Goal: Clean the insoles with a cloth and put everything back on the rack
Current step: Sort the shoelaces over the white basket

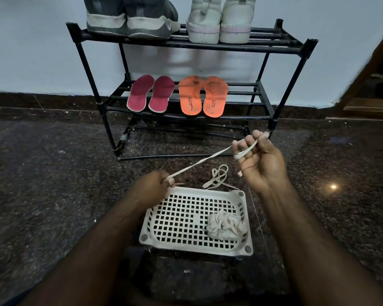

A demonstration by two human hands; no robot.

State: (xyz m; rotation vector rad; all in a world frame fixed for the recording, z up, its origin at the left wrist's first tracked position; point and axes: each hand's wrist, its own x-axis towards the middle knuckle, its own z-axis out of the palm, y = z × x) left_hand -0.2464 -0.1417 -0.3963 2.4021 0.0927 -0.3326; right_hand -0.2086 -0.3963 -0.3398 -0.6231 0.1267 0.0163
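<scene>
Two pink insoles [150, 93] and two orange insoles [202, 97] lie side by side on the middle shelf of the black rack [186, 46]. A white shoelace [199, 161] is stretched taut between my hands. My left hand [152, 187] pinches one end just above the tray's far left corner. My right hand [258, 159] is raised to the right, with the lace wound around its fingers. A crumpled white cloth [227, 225] sits in the right part of the white perforated tray [181, 219].
Grey shoes [131, 16] and white shoes [219, 18] stand on the rack's top shelf. A second loose white lace [218, 176] lies on the dark stone floor just beyond the tray. A wooden doorway [376, 80] is at the far right.
</scene>
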